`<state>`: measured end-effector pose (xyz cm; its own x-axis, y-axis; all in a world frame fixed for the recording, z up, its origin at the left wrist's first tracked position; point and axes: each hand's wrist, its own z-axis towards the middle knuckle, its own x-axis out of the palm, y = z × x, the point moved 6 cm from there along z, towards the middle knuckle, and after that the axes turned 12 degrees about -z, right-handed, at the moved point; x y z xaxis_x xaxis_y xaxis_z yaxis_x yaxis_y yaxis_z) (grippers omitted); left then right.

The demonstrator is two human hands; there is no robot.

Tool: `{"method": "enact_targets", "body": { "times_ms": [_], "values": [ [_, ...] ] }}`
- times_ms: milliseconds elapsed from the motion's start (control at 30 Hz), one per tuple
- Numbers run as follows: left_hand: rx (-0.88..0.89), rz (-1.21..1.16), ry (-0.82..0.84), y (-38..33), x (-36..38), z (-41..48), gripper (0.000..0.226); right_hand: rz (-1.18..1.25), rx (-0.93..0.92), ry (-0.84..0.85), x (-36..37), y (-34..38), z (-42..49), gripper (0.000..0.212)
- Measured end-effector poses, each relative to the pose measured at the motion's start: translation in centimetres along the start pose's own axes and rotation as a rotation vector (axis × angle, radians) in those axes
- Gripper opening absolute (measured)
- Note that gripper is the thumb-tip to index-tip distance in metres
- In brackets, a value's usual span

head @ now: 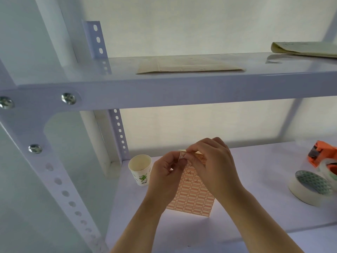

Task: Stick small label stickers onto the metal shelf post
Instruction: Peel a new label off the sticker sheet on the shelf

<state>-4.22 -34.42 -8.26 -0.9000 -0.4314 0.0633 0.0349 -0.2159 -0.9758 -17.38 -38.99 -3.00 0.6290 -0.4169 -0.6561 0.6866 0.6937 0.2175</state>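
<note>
The label sticker sheet [193, 198] hangs upright in both hands above the lower shelf [255, 207]. The left hand [164, 176] has its grip pinched on the sheet's upper left edge. The right hand [213, 167] has its grip pinching at the top row of labels. The perforated metal shelf post [60, 181] stands well left of the grip, a paper cup [140, 168] just left. A masking tape roll [308, 187] and an orange tape dispenser [322, 154] sit far right.

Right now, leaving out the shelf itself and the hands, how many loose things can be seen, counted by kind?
Paper cup: 1
Sticker sheet: 1
Masking tape roll: 1
Orange tape dispenser: 1
Envelope: 1
Folded papers: 1
Total: 6
</note>
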Motion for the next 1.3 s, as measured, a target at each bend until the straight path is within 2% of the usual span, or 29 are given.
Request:
{"method": "enact_targets", "body": {
  "times_ms": [267,633,867,1100,1233,1300],
  "values": [
    [0.043,0.087,0.001,0.0,0.2,0.2,0.021,0.003,0.011,-0.008,0.4,-0.1,0.3,0.008],
    [0.004,0.021,-0.028,0.2,0.1,0.2,0.023,-0.026,-0.029,-0.045,1.1,0.1,0.1,0.010],
    [-0.059,-0.158,-0.041,0.2,-0.5,0.3,0.024,0.056,-0.112,-0.008,1.5,0.3,0.1,0.002],
    [-0.105,-0.255,-0.033,0.6,-1.0,0.1,0.019,0.099,-0.167,0.036,1.2,0.7,0.1,0.023],
    [-0.182,-0.476,-0.021,1.0,-0.9,0.2,0.040,0.101,-0.183,0.042,1.2,0.7,0.1,0.009],
    [-0.201,-0.516,-0.018,0.9,-0.9,0.4,0.040,0.112,-0.196,0.042,1.2,0.8,0.1,0.010]
  ]
}}
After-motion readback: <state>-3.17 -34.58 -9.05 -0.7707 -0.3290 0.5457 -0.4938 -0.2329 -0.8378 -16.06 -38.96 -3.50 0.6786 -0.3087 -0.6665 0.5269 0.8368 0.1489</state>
